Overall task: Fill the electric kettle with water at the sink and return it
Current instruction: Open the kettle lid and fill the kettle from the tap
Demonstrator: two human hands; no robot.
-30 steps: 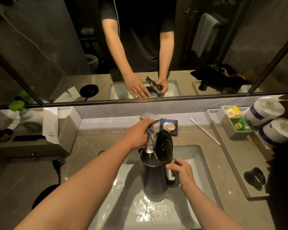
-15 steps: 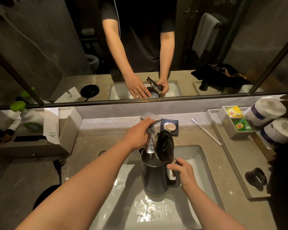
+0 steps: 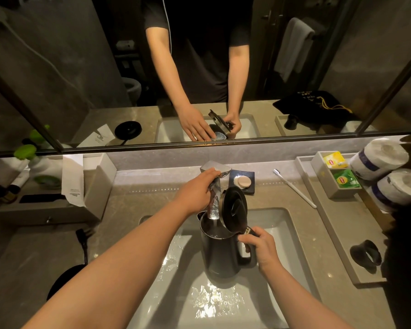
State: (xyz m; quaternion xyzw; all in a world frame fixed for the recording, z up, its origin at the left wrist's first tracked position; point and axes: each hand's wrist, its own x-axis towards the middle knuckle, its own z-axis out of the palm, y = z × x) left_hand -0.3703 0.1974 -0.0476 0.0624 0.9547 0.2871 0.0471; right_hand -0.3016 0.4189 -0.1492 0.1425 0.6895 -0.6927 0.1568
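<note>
Now water streams from the angular metal faucet into the dark cylindrical kettle

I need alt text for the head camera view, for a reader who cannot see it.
Water runs from the tap into an open kettle standing in the sink. The right hand holds the kettle's handle; the left hand rests on the tap. A mirror above reflects both arms.

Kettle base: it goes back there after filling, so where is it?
The kettle base sits on the counter at lower left, left of the sink, partly behind the left forearm.
</note>
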